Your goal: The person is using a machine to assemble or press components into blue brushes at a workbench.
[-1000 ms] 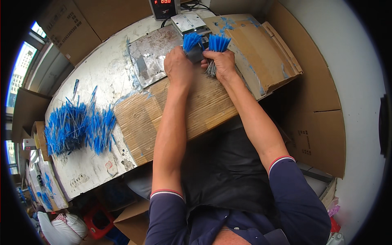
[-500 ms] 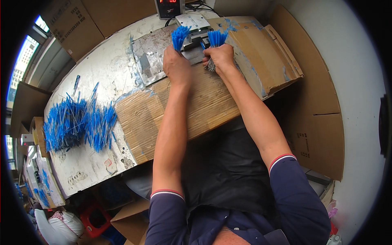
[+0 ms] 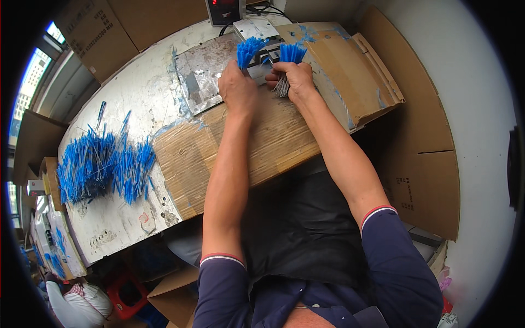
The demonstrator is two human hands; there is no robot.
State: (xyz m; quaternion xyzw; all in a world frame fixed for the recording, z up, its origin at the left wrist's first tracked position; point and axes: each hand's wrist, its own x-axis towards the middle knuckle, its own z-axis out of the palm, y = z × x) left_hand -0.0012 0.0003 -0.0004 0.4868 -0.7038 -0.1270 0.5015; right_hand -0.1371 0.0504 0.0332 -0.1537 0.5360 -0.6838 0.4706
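Near the left end of the worktop (image 3: 123, 232), a loose pile of blue-tipped wires (image 3: 104, 167) is lying, well apart from both hands. Next along, a cardboard sheet (image 3: 188, 169) is covering part of the near edge, and a metal plate (image 3: 203, 68) is lying flat beyond it. A display box (image 3: 225, 12) is standing at the far edge.

The left hand (image 3: 237, 90) is grasping the left bunch (image 3: 249, 52) of these wires, its fingers curling around the stems; the blue ends are sticking up past the fist toward the far edge, and the stems are mostly hiding inside it. Just beyond, a metal block (image 3: 257, 29) is sitting near the far edge.

The right bunch (image 3: 293, 53) is resting in the right hand (image 3: 299, 81), which is gripping it with the thumb lying across the stems. Its blue ends are rising beyond the thumb, while bare wire ends are hanging out below the fingers, toward the near edge. A flat cardboard box (image 3: 350, 68) is covering the worktop's far right corner.
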